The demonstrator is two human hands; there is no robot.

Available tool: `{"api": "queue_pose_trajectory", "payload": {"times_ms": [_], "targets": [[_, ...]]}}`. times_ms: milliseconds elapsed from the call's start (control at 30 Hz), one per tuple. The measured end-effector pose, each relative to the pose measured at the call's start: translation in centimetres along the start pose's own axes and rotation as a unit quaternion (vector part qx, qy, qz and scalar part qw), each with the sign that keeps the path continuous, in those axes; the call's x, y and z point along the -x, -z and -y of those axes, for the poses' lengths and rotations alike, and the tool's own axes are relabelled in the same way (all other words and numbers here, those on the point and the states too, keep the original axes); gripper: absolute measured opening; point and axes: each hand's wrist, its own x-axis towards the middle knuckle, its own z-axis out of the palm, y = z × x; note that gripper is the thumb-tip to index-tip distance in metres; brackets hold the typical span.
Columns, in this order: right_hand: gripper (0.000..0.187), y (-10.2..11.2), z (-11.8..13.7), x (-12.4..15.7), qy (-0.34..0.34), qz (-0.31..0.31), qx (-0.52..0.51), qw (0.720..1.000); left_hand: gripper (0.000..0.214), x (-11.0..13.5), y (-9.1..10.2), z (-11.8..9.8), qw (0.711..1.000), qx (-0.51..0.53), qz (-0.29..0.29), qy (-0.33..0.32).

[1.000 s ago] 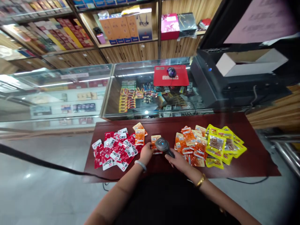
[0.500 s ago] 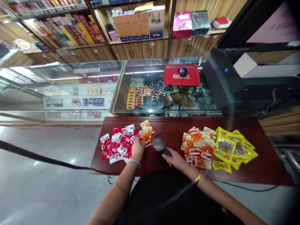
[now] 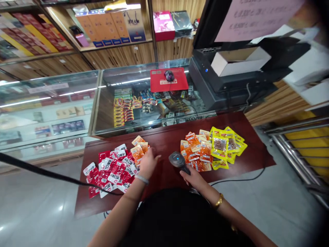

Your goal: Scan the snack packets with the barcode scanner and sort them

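My right hand (image 3: 191, 176) grips the handle of a dark barcode scanner (image 3: 177, 159); its head points left and shows a small blue light. My left hand (image 3: 149, 164) is beside a few small orange packets (image 3: 138, 151), its thumb stretched away from the fingers. Nothing shows in it, though some fingertips are hidden. Left of that hand lies a spread pile of red and white packets (image 3: 115, 171). On the scanner's right is a larger heap of orange packets (image 3: 196, 151), with yellow snack bags (image 3: 226, 145) against it.
All packets lie on a dark red-brown table (image 3: 164, 137). Behind it stands a glass display counter (image 3: 123, 77) with a mouse (image 3: 169, 75) on a red mat (image 3: 157, 82). A black machine (image 3: 205, 87) carries an open white box (image 3: 231, 68). A black cable (image 3: 51, 176) crosses at left.
The view has turned to the right. My left hand has shifted right off the orange packets, its thumb spreading. My right hand keeps the scanner, now nearer the right orange heap, with a blue light showing.
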Motion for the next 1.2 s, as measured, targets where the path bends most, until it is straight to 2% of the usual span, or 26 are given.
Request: {"api": "queue_pose_trajectory", "payload": {"times_ms": [67, 167, 300, 467, 633, 767, 900, 967, 1100, 1200], "targets": [[0.047, 0.9, -0.1, 0.5, -0.004, -0.032, -0.016, 0.999, 0.031, -0.9, -2.2, -3.9, 0.994, 0.055, 0.036, -0.087], [0.05, 2.2, -0.2, 0.9, -0.008, -0.084, -0.056, 0.995, 0.023, -2.5, -5.1, -9.1, 0.978, 0.106, 0.073, -0.163], [0.049, 4.0, -1.0, 1.4, 0.004, -0.145, -0.094, 0.985, 0.046, -4.7, -7.4, -14.1, 0.976, 0.111, 0.062, -0.177], [0.045, 6.0, -2.3, 1.7, 0.015, -0.171, -0.101, 0.98, 0.081, -6.6, -7.9, -17.9, 0.98, 0.026, 0.052, -0.191], [0.047, 7.0, -2.6, 1.9, -0.002, -0.177, -0.126, 0.976, 0.088, -8.0, -8.2, -19.6, 0.97, -0.052, 0.076, -0.223], [0.05, 7.5, -2.5, 1.9, -0.002, -0.172, -0.136, 0.976, 0.084, -8.2, -8.5, -19.2, 0.965, -0.081, 0.049, -0.243], [0.048, 7.8, -2.9, 1.5, 0.003, -0.159, -0.116, 0.98, 0.078, -7.6, -8.0, -16.9, 0.974, -0.043, 0.034, -0.22], [0.048, 7.6, -2.7, 1.3, 0.001, -0.147, -0.103, 0.984, 0.068, -7.2, -7.6, -15.1, 0.984, 0.003, 0.035, -0.177], [0.05, 6.3, -1.4, 1.0, -0.006, -0.112, -0.07, 0.991, 0.023, -6.1, -6.7, -9.8, 0.983, 0.154, 0.066, -0.072], [0.049, 4.5, -0.3, 0.5, -0.015, -0.062, -0.032, 0.997, 0.021, -4.7, -5.7, -5.2, 0.964, 0.263, 0.036, -0.014]]}}
